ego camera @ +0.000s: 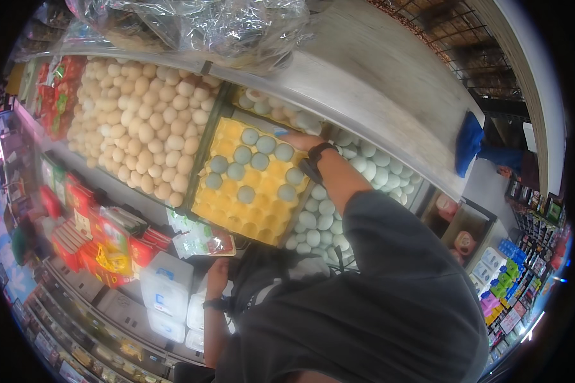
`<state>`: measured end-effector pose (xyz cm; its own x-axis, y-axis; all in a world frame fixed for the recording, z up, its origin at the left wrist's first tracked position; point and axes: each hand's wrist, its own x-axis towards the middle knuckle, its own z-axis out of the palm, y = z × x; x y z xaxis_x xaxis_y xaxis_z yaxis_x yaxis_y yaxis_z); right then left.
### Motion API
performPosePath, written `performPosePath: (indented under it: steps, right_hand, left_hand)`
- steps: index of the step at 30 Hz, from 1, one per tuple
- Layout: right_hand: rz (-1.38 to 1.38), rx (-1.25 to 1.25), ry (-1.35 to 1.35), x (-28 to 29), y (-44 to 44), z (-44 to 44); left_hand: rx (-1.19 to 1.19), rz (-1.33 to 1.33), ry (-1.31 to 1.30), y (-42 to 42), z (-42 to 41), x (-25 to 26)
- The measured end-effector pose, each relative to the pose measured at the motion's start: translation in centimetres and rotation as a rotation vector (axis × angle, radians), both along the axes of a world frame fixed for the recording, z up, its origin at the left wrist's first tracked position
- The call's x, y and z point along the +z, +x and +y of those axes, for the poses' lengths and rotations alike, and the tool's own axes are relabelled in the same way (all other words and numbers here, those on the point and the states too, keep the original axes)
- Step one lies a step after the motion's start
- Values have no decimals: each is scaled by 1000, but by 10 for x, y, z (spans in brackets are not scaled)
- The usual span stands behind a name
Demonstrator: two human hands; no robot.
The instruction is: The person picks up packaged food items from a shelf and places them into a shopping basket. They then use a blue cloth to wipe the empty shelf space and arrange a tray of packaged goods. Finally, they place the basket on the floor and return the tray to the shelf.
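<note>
A yellow moulded egg tray [263, 218] lies in the middle of the egg display, with several blue-green eggs [242, 155] scattered in its cups. My right hand [301, 140] reaches to the tray's upper right corner, beside a small blue item [280, 131]. Its fingers are partly hidden, so a grip on the tray or an egg cannot be made out. Close to my body, my left hand [218, 275] hangs below a green-and-white package [201, 237] with its fingers curled. Whether anything is inside them is not visible.
Brown eggs [143, 129] fill the bin to the left; pale green eggs [316, 218] lie to the right. A partition [206, 148] divides the bins. Clear plastic wrap [230, 33] covers part of the upper ledge [364, 72]. Translucent boxes [165, 287] and red packages [84, 196] stand lower left.
</note>
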<state>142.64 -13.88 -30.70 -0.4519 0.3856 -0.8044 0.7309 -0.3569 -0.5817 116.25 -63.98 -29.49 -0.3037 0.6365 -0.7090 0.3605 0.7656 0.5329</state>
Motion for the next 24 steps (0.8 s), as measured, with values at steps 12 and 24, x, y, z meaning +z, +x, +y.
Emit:
performPosePath:
  steps: [12,24]
  right_hand:
    - [93,-89,-45,-91,8,-11]
    - [38,-247,-198,-63,1,-8]
  left_hand:
    - [61,13,8,-4,-5,10]
    - [86,2,30,1,-17,4]
